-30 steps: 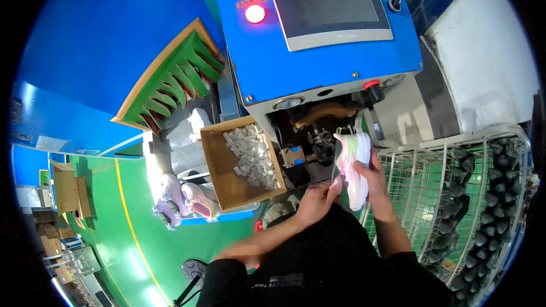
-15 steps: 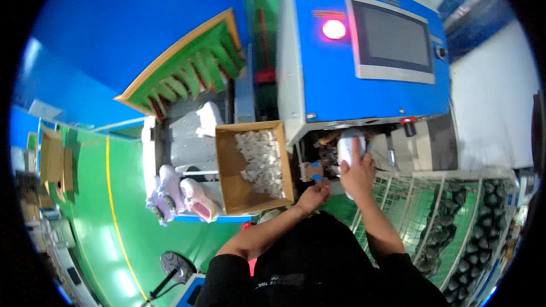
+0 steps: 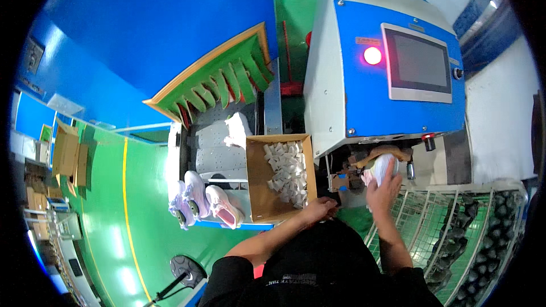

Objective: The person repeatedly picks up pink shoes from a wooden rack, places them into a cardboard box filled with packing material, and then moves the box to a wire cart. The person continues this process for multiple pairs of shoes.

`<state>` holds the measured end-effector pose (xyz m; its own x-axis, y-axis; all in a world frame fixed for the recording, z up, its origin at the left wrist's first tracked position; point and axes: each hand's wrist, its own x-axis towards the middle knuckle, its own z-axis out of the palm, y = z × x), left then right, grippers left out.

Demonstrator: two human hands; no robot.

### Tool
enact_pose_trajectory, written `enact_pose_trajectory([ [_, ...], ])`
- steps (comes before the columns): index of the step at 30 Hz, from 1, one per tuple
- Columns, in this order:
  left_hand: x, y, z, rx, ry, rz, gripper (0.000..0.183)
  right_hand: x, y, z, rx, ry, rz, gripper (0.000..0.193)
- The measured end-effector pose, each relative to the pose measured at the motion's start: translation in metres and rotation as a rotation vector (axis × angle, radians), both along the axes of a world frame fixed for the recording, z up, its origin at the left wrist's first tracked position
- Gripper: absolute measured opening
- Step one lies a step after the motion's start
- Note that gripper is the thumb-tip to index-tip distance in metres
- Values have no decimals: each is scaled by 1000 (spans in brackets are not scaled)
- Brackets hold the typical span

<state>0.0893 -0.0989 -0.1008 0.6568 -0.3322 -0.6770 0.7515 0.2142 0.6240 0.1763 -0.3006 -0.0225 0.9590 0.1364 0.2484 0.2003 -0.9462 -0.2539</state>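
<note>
Under the front of the blue and white machine (image 3: 335, 96), my right hand (image 3: 383, 192) grips a white shoe (image 3: 384, 165), with the fingers stretched over its top. The shoe's far end meets a tan curved pad (image 3: 398, 151) on the machine; whether it is pressed there I cannot tell. My left hand (image 3: 319, 210) is at the near right corner of a cardboard box (image 3: 256, 182), its fingers curled together. What they hold, if anything, is hidden. Small white crumpled pieces (image 3: 287, 170) lie in the box.
Left of the box, a pink-white shoe (image 3: 223, 207) and lilac shoes (image 3: 195, 193) stand by a grey perforated conveyor (image 3: 219, 136), which carries another white shoe (image 3: 237, 129). Green strips (image 3: 219, 87) hang over it. A wire rack (image 3: 418, 216) with dark shoe-like forms stands at right.
The view has shifted, so most things sit further right and lower. My right hand has brought the shoe up to the tan pad. The left hand has drawn back toward my body.
</note>
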Motion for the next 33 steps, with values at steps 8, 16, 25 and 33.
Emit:
enact_pose_trajectory([
  [8, 8, -44, 4, -673, 228, -323, 78, -130, -38, 47, -136, 119, 123, 65],
  [16, -16, -54, 43, -134, 306, -401, 50, -71, -80, 27, 938, 1036, -349, 94],
  [25, -13, -27, 19, -78, 205, -136, 50, -97, -121, -16, 2030, 725, -136, 72],
  [33, -9, -96, 36, 147, 147, -31, 49, -119, -374, -40, 2903, -211, -64, 72],
])
